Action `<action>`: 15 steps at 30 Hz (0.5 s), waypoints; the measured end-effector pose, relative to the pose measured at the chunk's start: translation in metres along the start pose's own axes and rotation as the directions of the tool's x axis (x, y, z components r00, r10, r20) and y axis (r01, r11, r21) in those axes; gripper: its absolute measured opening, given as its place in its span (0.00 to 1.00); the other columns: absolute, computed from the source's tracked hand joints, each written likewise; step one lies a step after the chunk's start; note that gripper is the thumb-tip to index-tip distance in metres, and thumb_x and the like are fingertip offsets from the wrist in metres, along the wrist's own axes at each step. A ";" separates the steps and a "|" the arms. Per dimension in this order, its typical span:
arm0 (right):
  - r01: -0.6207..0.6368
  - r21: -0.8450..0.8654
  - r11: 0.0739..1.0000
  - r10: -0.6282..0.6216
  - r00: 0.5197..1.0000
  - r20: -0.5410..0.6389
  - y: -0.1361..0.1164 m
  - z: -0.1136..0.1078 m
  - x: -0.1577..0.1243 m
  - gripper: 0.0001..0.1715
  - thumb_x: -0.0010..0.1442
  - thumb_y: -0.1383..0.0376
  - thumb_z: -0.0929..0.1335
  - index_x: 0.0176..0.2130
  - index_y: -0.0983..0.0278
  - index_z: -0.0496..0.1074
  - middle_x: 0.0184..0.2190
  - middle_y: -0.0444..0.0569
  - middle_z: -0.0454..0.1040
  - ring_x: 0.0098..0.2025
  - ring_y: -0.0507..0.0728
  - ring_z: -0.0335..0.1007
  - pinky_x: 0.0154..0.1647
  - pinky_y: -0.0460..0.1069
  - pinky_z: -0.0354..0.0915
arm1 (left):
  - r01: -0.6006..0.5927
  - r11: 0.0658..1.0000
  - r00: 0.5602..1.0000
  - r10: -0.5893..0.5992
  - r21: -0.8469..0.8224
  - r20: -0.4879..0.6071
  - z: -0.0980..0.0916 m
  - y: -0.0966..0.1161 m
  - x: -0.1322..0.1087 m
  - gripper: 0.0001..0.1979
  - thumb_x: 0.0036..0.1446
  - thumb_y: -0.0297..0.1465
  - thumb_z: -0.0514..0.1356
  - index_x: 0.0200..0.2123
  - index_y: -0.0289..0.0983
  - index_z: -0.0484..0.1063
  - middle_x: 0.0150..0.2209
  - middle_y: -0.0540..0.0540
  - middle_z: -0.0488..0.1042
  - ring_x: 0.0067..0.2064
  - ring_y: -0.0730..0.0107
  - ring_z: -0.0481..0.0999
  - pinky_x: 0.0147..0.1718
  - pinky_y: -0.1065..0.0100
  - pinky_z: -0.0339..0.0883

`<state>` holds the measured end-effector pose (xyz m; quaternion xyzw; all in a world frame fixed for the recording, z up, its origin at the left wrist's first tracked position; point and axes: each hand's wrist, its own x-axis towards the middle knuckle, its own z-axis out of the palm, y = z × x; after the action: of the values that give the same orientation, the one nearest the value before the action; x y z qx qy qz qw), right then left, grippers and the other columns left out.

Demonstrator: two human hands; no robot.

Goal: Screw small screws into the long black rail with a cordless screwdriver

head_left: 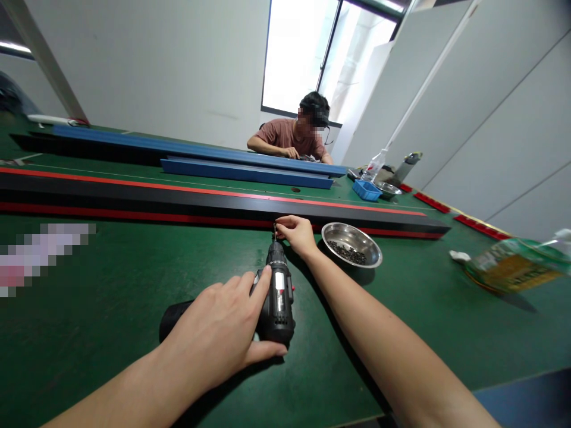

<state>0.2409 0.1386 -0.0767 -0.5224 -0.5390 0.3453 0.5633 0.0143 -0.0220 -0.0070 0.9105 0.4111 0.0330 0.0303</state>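
Black with red edges, a long bar [187, 199] lies across the green surface [134, 333], reaching from the left side of the view to beyond a round steel bowl [378, 257]. Just in front of it, the left hand [225, 321] grasps a black cordless drill [280, 297], fingers over the grip and thumb behind the body, the base of the grip pointing left and the bit [275, 233] aimed forward at the bar's near red edge. The right hand [298, 233] has its thumb and fingers bent in at the bit's tip; whether they pinch a small piece there cannot be told. Beside that hand, to its right, the bowl holds many small dark pieces [348, 252]. Farther right stands a clear jug [513, 267] with a yellow label, near a small white item [459, 256]. Behind the bar lie blue bars [245, 173], with a blue basket [366, 191] near their right end, and a co-worker [285, 134] in a brownish shirt sits on the far side, below a bright window [298, 53].
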 end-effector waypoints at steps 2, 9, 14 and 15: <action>0.007 -0.005 1.000 -0.007 1.000 0.005 0.000 0.000 0.000 0.06 0.56 0.70 0.75 0.38 0.68 0.80 0.31 0.52 0.84 0.29 0.55 0.81 0.30 0.47 0.76 | 0.002 1.000 1.000 -0.002 0.005 0.001 0.000 0.000 0.000 0.53 0.54 0.61 0.63 0.73 0.35 0.55 0.56 0.33 0.76 0.53 0.46 0.77 0.51 0.48 0.75; 0.010 -0.036 0.999 -0.010 1.000 0.010 0.001 -0.001 0.001 0.06 0.56 0.69 0.74 0.37 0.67 0.80 0.31 0.51 0.84 0.29 0.55 0.81 0.28 0.45 0.75 | -0.006 1.000 1.000 0.006 0.016 -0.015 0.001 -0.001 -0.001 0.54 0.54 0.61 0.62 0.73 0.34 0.56 0.56 0.32 0.76 0.52 0.45 0.77 0.50 0.48 0.75; 0.016 -0.032 0.999 -0.016 1.000 -0.002 0.002 -0.001 0.001 0.06 0.57 0.72 0.73 0.38 0.67 0.80 0.31 0.50 0.83 0.28 0.54 0.81 0.27 0.44 0.73 | -0.006 1.000 1.000 0.006 0.022 -0.018 0.002 -0.001 -0.001 0.54 0.54 0.62 0.62 0.73 0.34 0.55 0.57 0.32 0.75 0.53 0.46 0.77 0.50 0.49 0.75; 0.014 -0.032 0.999 -0.014 1.000 -0.002 0.002 -0.001 0.001 0.06 0.57 0.72 0.73 0.38 0.67 0.80 0.31 0.50 0.83 0.28 0.54 0.81 0.27 0.44 0.73 | -0.006 1.000 1.000 0.006 0.023 -0.017 0.002 -0.001 -0.001 0.54 0.54 0.62 0.62 0.73 0.34 0.55 0.57 0.32 0.75 0.53 0.46 0.77 0.50 0.49 0.75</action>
<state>0.2425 0.1399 -0.0780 -0.5279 -0.5474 0.3322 0.5580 0.0134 -0.0223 -0.0090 0.9117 0.4090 0.0362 0.0162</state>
